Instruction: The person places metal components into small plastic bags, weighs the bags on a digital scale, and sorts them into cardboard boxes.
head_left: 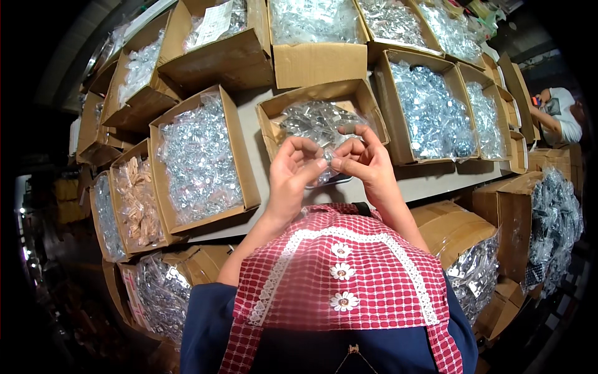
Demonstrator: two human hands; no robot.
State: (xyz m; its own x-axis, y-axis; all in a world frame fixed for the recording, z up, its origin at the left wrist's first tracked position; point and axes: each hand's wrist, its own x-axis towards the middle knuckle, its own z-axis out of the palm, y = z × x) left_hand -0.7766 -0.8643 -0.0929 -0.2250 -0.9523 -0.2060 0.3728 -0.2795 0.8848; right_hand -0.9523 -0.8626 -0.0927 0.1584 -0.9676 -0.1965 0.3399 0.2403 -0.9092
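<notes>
My left hand (290,172) and my right hand (369,163) meet in front of my chest, thumbs and index fingers pinched together. Between them is a small see-through plastic bag (324,177), gripped at its upper edge by both hands; its contents are too small to make out. Just beyond my fingers stands an open cardboard box (271,118), holding see-through bags of dark and silvery parts (317,118). A dark-rimmed object (339,179) shows partly below the bag, mostly hidden by my hands.
Open cardboard boxes of bagged metal parts flank the table (430,187): one box (250,187) left, another (389,112) right, several behind. A box of tan pieces (140,202) stands far left. Bulging cartons (445,227) sit beside me. Another person (564,115) is at far right.
</notes>
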